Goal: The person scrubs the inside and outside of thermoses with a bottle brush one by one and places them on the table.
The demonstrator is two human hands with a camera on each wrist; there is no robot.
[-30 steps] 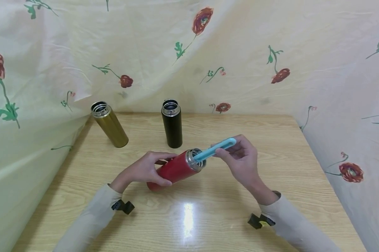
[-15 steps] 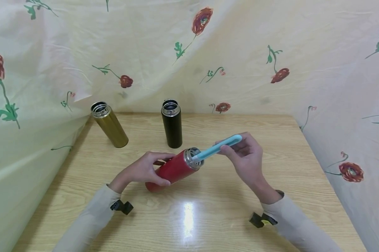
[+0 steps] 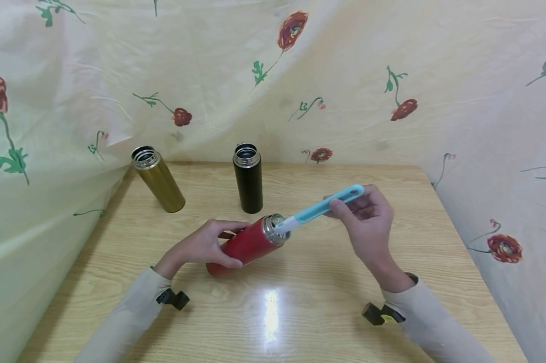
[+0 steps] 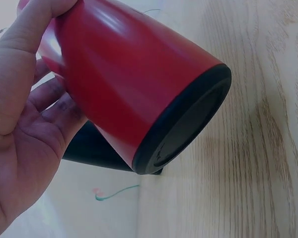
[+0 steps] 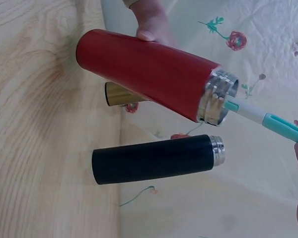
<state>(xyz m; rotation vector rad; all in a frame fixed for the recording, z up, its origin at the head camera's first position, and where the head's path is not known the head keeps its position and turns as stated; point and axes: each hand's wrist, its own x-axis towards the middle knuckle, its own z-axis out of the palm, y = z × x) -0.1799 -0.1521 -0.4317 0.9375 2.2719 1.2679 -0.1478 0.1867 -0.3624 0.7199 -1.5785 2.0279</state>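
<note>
A red thermos flask [image 3: 250, 245] leans over the table, its steel mouth tilted up to the right. My left hand [image 3: 207, 244] grips its body from the side, thumb in front. In the left wrist view the black base of the red flask [image 4: 139, 79] shows raised at an angle. My right hand [image 3: 369, 228] pinches the light blue handle of a bottle brush [image 3: 322, 205] between thumb and fingers. The brush's white shaft [image 5: 252, 112] enters the mouth of the flask, and its head is hidden inside.
An open gold flask [image 3: 160, 184] stands at the back left of the wooden table [image 3: 327, 322]. Nearer the middle, behind the red one, is an open black flask [image 3: 248, 186]. Flower-printed cloth [image 3: 236, 60] walls the back and sides.
My right hand has moved up and to the right, drawing the brush partly out, so its white shaft now shows. My left hand and the red flask have shifted slightly left.
</note>
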